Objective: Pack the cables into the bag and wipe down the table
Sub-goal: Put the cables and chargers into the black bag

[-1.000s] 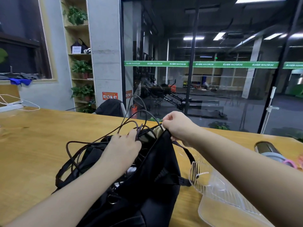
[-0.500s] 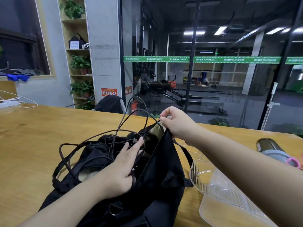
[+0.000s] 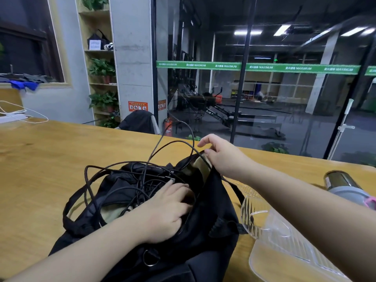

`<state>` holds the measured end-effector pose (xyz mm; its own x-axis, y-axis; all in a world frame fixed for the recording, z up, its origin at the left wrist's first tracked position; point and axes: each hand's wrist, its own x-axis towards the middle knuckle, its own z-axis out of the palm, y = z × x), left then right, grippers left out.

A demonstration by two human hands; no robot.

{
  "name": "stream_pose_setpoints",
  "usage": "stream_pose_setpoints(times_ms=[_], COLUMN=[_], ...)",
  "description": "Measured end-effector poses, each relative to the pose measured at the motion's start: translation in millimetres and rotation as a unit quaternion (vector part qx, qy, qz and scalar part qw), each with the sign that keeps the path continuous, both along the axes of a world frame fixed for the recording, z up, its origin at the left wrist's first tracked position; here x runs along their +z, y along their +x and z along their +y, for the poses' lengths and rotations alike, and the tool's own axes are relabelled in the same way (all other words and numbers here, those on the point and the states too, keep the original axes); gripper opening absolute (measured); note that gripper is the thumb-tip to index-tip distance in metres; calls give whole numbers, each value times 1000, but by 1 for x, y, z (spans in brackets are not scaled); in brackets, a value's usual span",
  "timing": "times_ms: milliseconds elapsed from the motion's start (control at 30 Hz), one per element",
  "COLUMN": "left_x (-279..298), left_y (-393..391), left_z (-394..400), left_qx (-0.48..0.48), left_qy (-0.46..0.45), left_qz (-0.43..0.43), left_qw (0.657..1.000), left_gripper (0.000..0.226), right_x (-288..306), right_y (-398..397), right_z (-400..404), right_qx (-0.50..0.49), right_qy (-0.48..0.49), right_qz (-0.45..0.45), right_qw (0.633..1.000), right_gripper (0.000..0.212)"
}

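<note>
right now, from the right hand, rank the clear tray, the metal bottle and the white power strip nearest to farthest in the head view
From the right hand, which pinches the black bag's rim:
1. Clear tray, just to its right and nearer the person.
2. Metal bottle, lying at the table's far right edge.
3. White power strip, far left, at the table's back corner.

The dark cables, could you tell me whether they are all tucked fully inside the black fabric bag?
No, several loops of the dark cables arch outside the black fabric bag above its open mouth.
</note>
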<state>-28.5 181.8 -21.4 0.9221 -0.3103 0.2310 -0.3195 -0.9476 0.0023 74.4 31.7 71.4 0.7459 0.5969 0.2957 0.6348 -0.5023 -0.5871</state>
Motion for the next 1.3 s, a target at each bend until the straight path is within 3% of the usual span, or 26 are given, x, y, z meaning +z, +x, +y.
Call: stream_pose_setpoints(times_ms=[100, 200, 267, 333, 400, 500, 533, 633, 733, 800, 867, 967, 1100, 1200, 1300], left_x=[-4, -7, -2, 3, 6, 10, 13, 19, 11, 11, 7, 3, 3, 6, 10], left_y=[0, 5, 10, 9, -4, -16, -13, -5, 4, 2, 0, -5, -2, 10, 21], left_z=[-1, 6, 10, 15, 17, 23, 24, 28, 30, 25, 20, 11, 8, 9, 13], left_qx=[22, 9, 36, 36, -4, 27, 47, 89, 95, 61, 8, -31, -9, 25, 58], left_qy=[26, -26, -102, -189, -237, -137, -106, -68, -37, -74, -111, -120, -111, -38, -16], left_qz=[-13, 3, 5, -66, -123, -241, -245, -136, -43, -48, -55, -24, 12, 40, 47], left_qw=[999, 1000, 994, 979, 964, 960, 963, 984, 994, 994, 992, 992, 994, 998, 997], left_gripper=[61, 70, 54, 32, 36, 38, 40, 69, 75, 68, 59, 51, 42, 39, 22], right_x=[-4, -9, -12, -13, -14, -18, -18, -18, -19, -17, -15, -13, -7, 11, 23], right_y=[-8, -13, -14, -14, -14, -13, -14, -14, -11, -3, 7, 19, 22, 18, 17], right_z=[-1, -2, -3, -3, -2, 0, 2, 3, 2, 0, -3, 0, 12, 19, 17], right_qx=[56, 116, 130, 142, 156, 175, 179, 186, 156, 70, -14, -57, -81, -95, -97], right_qy=[-24, -103, -138, -157, -182, -220, -228, -224, -175, -141, -168, -183, -54, 35, 107], right_qz=[-12, -65, -72, -66, -70, -80, -84, -84, -84, -72, -70, -87, -110, -131, -116], right_qw=[998, 986, 979, 975, 968, 956, 953, 953, 969, 985, 983, 978, 989, 986, 983], right_gripper=[29, 35, 37, 38, 38, 36, 36, 34, 33, 36, 31, 23, 28, 24, 24])
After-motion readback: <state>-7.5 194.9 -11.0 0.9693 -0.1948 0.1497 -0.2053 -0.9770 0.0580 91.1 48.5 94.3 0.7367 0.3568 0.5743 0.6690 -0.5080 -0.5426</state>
